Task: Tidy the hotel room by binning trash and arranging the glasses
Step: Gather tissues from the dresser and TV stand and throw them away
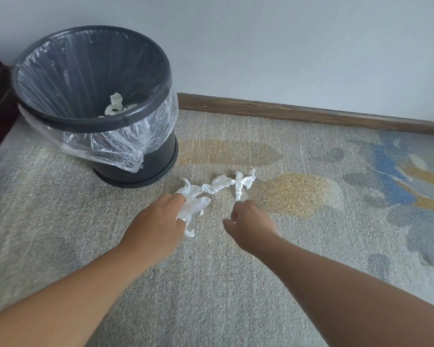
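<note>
Item: dark grey round plastic bin (145, 106) with clear film liner, at 10 o'clock on the mottled grey, yellow and blue carpet (236, 284); we note one crumpled white tissue (115, 103) inside.
Item: strand of crumpled white tissues (219, 182) on the carpet at 4 o'clock from the bin.
Item: our left hand (158, 221), fingers curled round the strand's near end.
Item: our right hand (251, 224), fingers bent, at 6 o'clock of the strand's far end; whether it pinches we cannot tell.
</note>
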Demonstrator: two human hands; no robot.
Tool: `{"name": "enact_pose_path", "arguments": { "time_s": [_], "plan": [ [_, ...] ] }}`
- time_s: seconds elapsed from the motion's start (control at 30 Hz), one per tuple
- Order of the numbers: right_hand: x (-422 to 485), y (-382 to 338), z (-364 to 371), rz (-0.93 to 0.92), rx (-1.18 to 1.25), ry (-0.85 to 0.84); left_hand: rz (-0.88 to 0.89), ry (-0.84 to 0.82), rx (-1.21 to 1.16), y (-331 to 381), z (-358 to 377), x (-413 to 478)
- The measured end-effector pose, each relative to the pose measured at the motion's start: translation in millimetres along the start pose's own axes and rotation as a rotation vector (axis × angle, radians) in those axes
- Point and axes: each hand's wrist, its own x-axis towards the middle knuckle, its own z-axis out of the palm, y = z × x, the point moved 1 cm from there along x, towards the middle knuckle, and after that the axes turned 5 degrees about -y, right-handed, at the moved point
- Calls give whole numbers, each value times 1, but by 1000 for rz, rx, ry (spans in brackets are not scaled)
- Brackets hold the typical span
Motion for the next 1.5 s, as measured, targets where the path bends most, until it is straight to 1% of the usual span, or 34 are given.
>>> {"name": "enact_pose_path", "arguments": {
  "time_s": [0.2, 0.33, 0.47, 0.6, 0.73, 1.03, 1.23, 1.37, 1.5],
  "plan": [
    [-11, -8, -17, -24, 8, 135, 11, 43, -17, 5, -11, -9],
    [-15, -13, -25, -36, 78, 199, 21, 61, -21, 9, -14, -13],
    [-16, -15, -30, -63, 146, 221, 32, 76, -30, 9, -15, -12],
    [-8, -11, -29, -77, 139, 193, 27, 66, -19, 9, -13, -10],
    [4, -4, -28, -85, 79, 172, 31, 48, -36, 9, -7, -7],
    [37, 12, -24, -64, -3, 101, 8, 17, -48, 3, 12, 11],
    [60, 22, -19, 23, -36, -5, 11, -6, -43, 2, 22, 16],
    [75, 25, -11, 80, -114, -72, 12, -3, -50, -4, 26, 16],
    [89, 28, 0, 74, -161, -132, -12, -6, -48, -13, 27, 14]
  ]
}}
